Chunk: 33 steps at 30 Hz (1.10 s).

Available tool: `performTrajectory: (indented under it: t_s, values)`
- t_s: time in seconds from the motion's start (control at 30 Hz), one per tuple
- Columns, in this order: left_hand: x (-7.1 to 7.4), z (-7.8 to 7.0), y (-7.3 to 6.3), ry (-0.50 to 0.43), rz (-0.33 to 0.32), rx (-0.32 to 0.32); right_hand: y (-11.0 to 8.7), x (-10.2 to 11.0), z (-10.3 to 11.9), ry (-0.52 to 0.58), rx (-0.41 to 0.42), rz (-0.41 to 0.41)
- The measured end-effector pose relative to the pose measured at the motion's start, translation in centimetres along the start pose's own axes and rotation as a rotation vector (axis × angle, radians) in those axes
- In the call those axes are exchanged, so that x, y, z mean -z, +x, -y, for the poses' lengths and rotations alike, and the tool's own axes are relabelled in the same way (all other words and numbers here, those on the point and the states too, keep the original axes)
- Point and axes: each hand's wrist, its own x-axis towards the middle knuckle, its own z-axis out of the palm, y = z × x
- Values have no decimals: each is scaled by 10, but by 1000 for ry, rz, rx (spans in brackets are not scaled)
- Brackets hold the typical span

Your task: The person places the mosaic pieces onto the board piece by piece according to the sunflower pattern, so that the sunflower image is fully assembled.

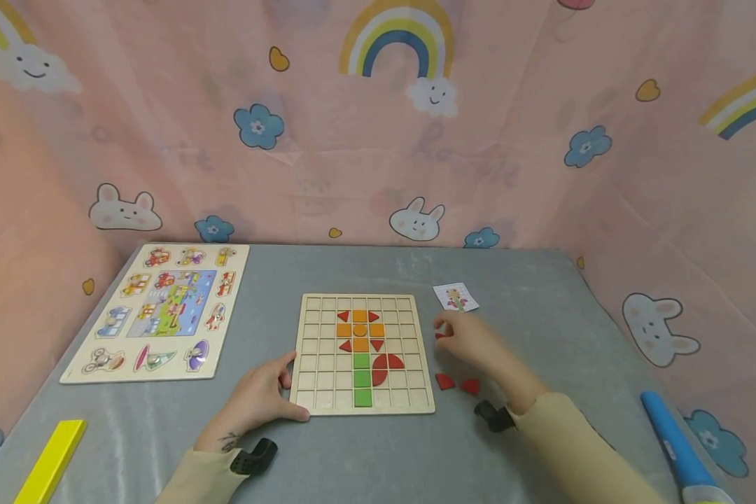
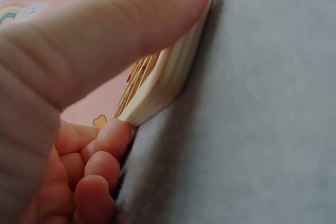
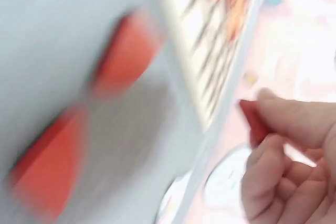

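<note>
A wooden grid board (image 1: 315,381) lies in the middle of the table. Near its top are orange squares with small red triangles around them, above a column of green squares (image 1: 362,379); red quarter-circles (image 1: 387,364) sit beside the column. My left hand (image 1: 261,395) grips the board's near left corner, thumb along the front edge and curled fingers at the side. Right of the board, my right hand (image 1: 472,339) pinches a red piece (image 3: 254,121) between thumb and finger, partly hidden. Two loose red quarter-circle pieces (image 3: 128,56) lie on the table below that hand.
A small picture card (image 1: 456,288) lies just beyond my right hand. On the left is a picture puzzle board (image 1: 75,360), with a yellow bar (image 1: 50,462) nearer me. A blue tube-shaped object (image 1: 677,441) lies at the right edge. A pink patterned cloth hangs behind.
</note>
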Motion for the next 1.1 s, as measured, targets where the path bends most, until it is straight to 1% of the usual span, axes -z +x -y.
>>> performTrajectory:
  t_s: [0.07,0.13,0.23,0.33,0.47,0.57,0.73,0.8,0.93,1.1]
  values:
    - [0,0,0,1,-2,-3,6,-3,20,85,69,-18]
    - [0,1,0,0,-4,-8,10,-8,41,159,115,-17]
    - [0,1,0,3,-7,-13,15,-21,68,216,182,7]
    - [0,1,0,4,-8,-12,19,-35,90,208,244,45]
    - [-1,2,0,3,-8,-12,22,-52,108,138,304,84]
    - [-1,2,1,0,-8,-13,24,-60,115,96,302,112]
    - [-1,2,0,1,-6,-15,25,-67,120,69,243,147]
    - [0,2,0,1,-7,-16,26,-68,122,61,221,147]
    - [0,1,0,5,-8,-23,27,-70,125,26,202,135]
    - [0,1,1,12,-3,-11,26,-72,129,-103,197,100]
